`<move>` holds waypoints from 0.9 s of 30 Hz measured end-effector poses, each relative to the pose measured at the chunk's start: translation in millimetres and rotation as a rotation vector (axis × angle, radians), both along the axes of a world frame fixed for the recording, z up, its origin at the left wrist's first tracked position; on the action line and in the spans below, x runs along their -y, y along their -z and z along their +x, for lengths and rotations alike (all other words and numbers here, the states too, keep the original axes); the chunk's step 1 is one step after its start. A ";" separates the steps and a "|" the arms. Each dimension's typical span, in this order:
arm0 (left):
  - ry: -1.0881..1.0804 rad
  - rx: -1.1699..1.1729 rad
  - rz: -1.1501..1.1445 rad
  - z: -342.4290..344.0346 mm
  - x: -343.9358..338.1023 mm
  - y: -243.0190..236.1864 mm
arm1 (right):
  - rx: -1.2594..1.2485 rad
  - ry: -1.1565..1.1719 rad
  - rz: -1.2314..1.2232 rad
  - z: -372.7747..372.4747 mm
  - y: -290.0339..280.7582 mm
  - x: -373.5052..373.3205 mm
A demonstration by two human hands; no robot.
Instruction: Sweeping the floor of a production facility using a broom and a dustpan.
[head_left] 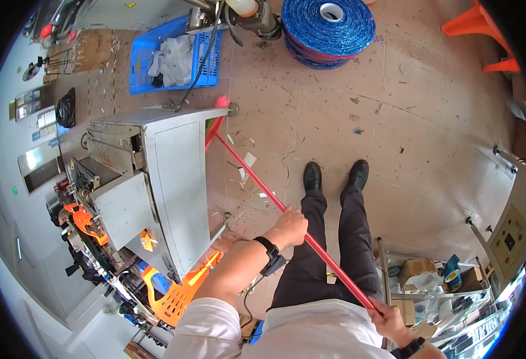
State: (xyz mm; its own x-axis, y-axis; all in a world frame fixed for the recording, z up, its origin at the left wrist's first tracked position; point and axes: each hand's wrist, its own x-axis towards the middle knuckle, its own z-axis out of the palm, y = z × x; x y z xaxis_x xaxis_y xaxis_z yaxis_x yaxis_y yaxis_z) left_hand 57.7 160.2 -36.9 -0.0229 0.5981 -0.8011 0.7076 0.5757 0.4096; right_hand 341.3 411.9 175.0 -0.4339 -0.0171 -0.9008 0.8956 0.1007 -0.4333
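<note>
My left hand (290, 226) grips the middle of a red broom handle (252, 176), and my right hand (387, 318) is closed around its top end near my waist. The handle runs diagonally away from me to a red broom head (213, 133) beside the grey metal machine (179, 197), partly hidden by it. Pale scraps (248, 160) and small bits of debris lie on the tiled floor to the right of the handle. My two dark shoes (312, 176) stand on the floor to the right of the handle.
Beyond the machine are a blue crate (206, 72) of white material, a cable and a large blue spool (328, 39). An orange chair (176, 296) is at lower left, an orange stool (475, 24) at top right. A cluttered shelf (436, 293) and control panel (511, 239) edge the right.
</note>
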 end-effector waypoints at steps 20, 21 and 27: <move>-0.221 -0.584 0.013 -93.6 58.5 77.7 | -0.491 -0.340 0.289 -138.9 121.5 14.4; -0.313 -0.694 0.026 -103.3 64.3 85.2 | -0.496 -0.277 0.214 -160.8 135.8 24.6; -0.464 -0.801 -0.075 -117.2 83.0 80.4 | -0.379 -0.148 0.132 -183.9 131.1 71.5</move>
State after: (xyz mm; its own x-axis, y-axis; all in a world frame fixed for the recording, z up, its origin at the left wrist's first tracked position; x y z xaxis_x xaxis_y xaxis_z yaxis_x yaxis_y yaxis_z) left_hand -59.5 77.2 -117.3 -0.8100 0.3380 -0.4793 0.4556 0.8772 -0.1513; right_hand 157.4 340.4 43.9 -0.7361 0.0012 -0.6769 0.6475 0.2930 -0.7035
